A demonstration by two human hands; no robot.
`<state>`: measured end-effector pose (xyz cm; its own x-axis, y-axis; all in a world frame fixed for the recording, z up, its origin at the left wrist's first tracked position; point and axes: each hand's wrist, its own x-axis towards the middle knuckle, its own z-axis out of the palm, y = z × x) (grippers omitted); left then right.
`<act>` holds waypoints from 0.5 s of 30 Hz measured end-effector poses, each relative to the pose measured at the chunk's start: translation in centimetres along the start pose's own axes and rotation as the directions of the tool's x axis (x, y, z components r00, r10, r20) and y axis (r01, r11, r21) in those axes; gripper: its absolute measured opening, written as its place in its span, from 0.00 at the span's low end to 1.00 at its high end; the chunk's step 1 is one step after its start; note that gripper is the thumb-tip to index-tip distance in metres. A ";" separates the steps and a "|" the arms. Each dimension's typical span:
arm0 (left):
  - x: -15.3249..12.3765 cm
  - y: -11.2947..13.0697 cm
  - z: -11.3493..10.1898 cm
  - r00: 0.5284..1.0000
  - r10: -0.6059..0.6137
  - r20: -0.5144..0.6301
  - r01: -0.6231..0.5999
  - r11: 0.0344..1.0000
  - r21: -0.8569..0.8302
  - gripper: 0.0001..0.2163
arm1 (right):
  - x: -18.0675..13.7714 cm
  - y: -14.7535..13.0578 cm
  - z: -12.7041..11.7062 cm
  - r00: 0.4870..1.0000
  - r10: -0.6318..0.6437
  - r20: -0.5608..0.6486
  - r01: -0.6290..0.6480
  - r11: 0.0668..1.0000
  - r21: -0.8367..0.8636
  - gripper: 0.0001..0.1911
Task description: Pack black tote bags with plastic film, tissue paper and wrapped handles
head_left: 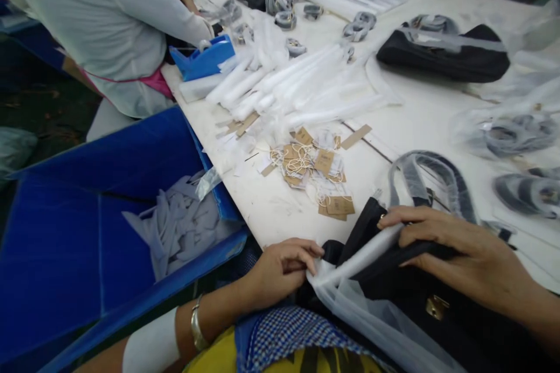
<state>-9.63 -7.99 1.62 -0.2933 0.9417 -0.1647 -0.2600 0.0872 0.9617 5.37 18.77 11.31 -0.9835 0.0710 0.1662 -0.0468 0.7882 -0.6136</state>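
Note:
A black handbag (490, 326) with a gold clasp lies at the table's near edge, against my body. White foam wrap (371, 253) runs along its opening, and a loose translucent sheet (371, 309) trails down its side. My left hand (284, 271) is closed, its fingertips pinching the foam wrap at the bag's left end. From the right, my right hand (464, 250) grips the bag's upper edge, fingers over the foam and thumb below. Behind it arches a strap (437, 172) wrapped in clear film. The inside of the bag is mostly hidden.
Tan paper tags (326, 160) with white strings lie beyond my hands. Further back are white foam strips (289, 87), a blue tape dispenser (203, 57) and another black bag (441, 58). A blue bin (126, 145) holds grey scraps. A co-worker (126, 17) sits at left.

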 end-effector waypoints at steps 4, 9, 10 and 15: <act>-0.5 0.5 1.0 0.969 -0.224 -0.108 0.193 0.952 -0.237 0.07 | -0.4 0.5 1.4 0.997 0.007 -0.078 -0.007 1.000 -0.007 0.04; -0.8 2.1 1.2 0.943 -0.210 -0.259 0.242 0.965 0.098 0.12 | -0.9 0.8 2.0 0.989 -0.016 -0.145 0.015 1.000 -0.011 0.06; -0.8 2.0 1.3 0.937 -0.227 -0.266 0.254 0.964 0.074 0.15 | -1.1 0.8 2.0 0.988 -0.027 -0.154 0.025 1.000 -0.015 0.06; -0.8 1.5 1.8 0.879 -0.346 -0.328 0.328 0.938 -0.111 0.24 | -2.1 0.5 1.7 0.978 -0.085 -0.191 0.075 0.995 -0.058 0.07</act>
<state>-8.11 -8.07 3.61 -0.4693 0.6913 -0.5494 -0.4422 0.3545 0.8239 7.11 17.98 9.35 -0.9246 0.1187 0.3620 -0.1107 0.8254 -0.5536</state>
